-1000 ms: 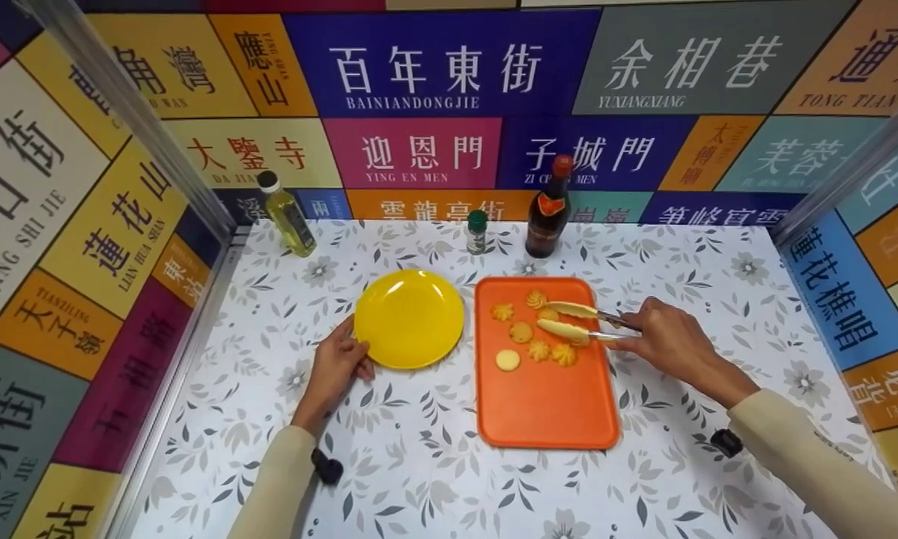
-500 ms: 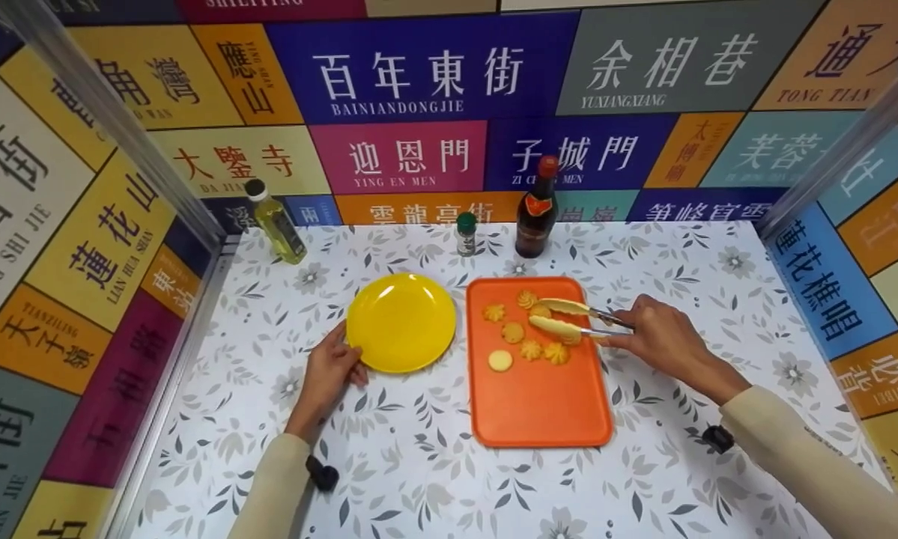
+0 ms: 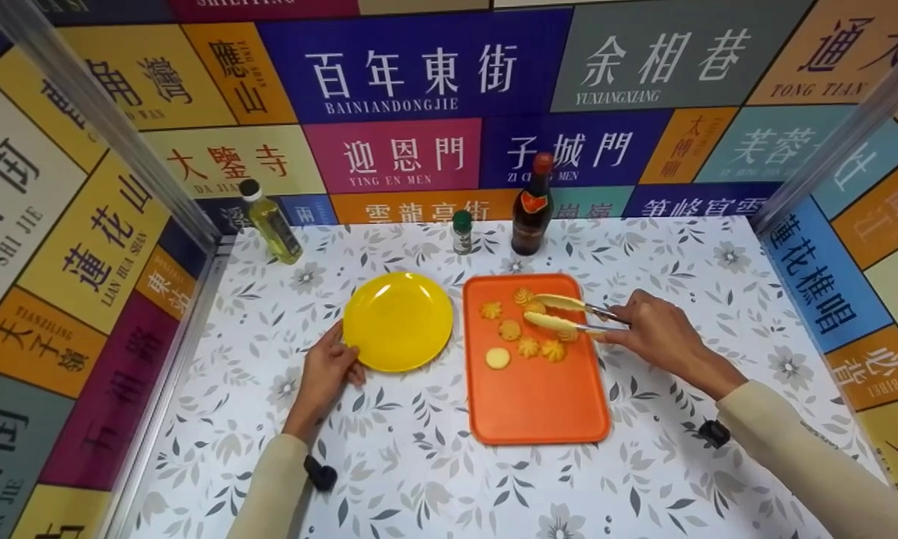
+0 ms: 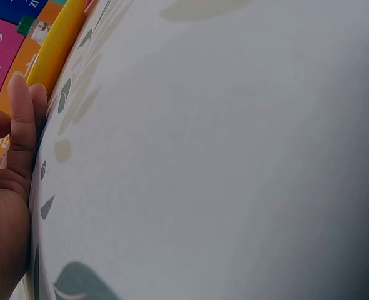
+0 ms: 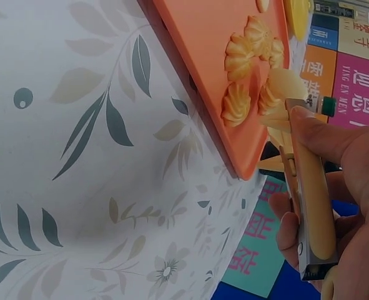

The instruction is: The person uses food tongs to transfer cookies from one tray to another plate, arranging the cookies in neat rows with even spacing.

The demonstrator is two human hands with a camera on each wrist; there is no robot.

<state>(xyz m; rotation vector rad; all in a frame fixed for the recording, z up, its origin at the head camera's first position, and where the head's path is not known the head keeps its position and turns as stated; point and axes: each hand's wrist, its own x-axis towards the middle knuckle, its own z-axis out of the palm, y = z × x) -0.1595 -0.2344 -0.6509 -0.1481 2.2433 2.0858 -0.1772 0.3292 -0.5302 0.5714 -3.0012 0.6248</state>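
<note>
A yellow plate (image 3: 398,322) rests on the table, and my left hand (image 3: 330,367) holds its near-left rim, with the thumb at the edge. In the left wrist view the left hand's fingers (image 4: 23,119) lie against the table beside the plate's rim (image 4: 56,47). My right hand (image 3: 662,333) grips a pair of tongs (image 3: 598,313) with cream tips. The tips reach over an orange tray (image 3: 538,404) and stand apart around a cookie (image 3: 535,308), partly hiding others. In the right wrist view the tongs' handle (image 5: 315,200) lies between thumb and fingers.
Several cookies, round and swirled, lie on the tray's far half, including a plain round cookie (image 3: 498,358). Along the back stand an oil bottle (image 3: 272,224), a green-capped shaker (image 3: 462,233) and a dark red-capped bottle (image 3: 532,209). Printed panels wall the table's back and sides.
The whole head view has shifted slightly to the left. The tongs' tips have closed in a little around the cookie. The left hand stays at the plate's rim.
</note>
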